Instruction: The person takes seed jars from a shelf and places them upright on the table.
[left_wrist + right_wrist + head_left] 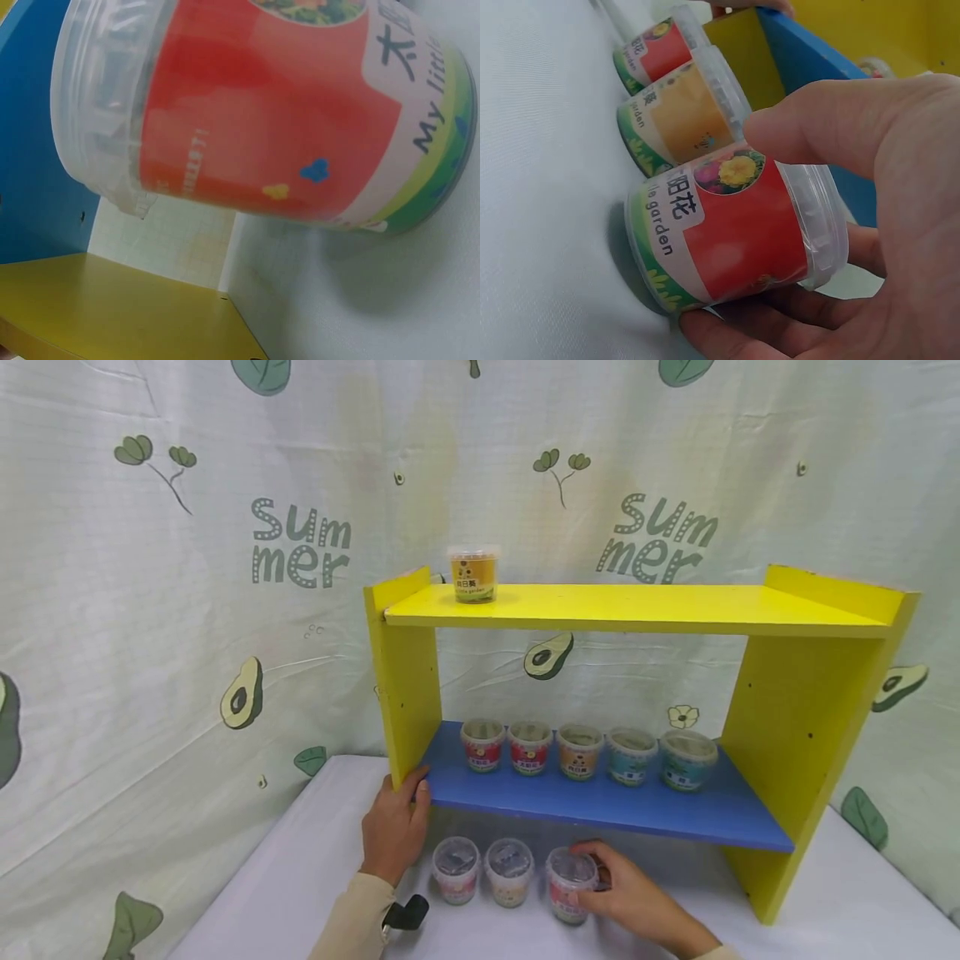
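Note:
My right hand (630, 893) holds a red-labelled plastic cup (566, 893) with a clear lid, at the right end of a row on the white table. In the right wrist view, the thumb lies on this cup's near side and the fingers curl round the other. An orange-labelled cup (509, 885) and another red-labelled cup (456, 883) stand to its left, both lidded. The left hand (393, 831) grips the lower left side of a yellow-and-blue shelf (600, 814), at the blue board's corner. A red-labelled cup (270, 112) fills much of the left wrist view.
Several cups line the blue board: two red (529, 752), one orange (579, 753), two blue (687, 764). One orange cup (474, 577) stands on the yellow top board (637, 604). A printed curtain (187, 610) hangs behind the white table (300, 860).

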{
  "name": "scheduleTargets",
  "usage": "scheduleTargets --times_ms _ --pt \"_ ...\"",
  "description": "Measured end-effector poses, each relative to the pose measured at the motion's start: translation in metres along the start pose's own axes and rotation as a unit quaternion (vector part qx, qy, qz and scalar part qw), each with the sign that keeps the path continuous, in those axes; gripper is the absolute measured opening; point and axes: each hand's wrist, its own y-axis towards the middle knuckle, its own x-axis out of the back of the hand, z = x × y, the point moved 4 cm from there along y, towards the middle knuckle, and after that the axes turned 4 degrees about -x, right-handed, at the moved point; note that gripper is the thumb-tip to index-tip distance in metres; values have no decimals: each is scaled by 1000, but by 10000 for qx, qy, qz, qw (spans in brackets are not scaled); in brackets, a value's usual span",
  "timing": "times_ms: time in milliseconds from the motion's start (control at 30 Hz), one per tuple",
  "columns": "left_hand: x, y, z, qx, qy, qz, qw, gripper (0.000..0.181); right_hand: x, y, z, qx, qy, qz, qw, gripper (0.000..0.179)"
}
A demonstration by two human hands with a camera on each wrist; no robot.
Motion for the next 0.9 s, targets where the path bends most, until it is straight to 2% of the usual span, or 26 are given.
scheduleTargets --times_ms 333,467,700,900 --pt "1 0 0 -52 -28 -83 9999 32 -2 2 -2 -139 -130 -332 9993 60" --pt "0 0 1 -55 -48 -69 10000 31 -3 2 -1 -78 29 -307 9995 60" --pt "-1 1 0 -102 -42 -3 9999 31 -6 1 0 177 602 -207 9978 60" --pt "0 0 0 5 -26 16 10000 31 -7 2 0 260 651 -227 9973 58"
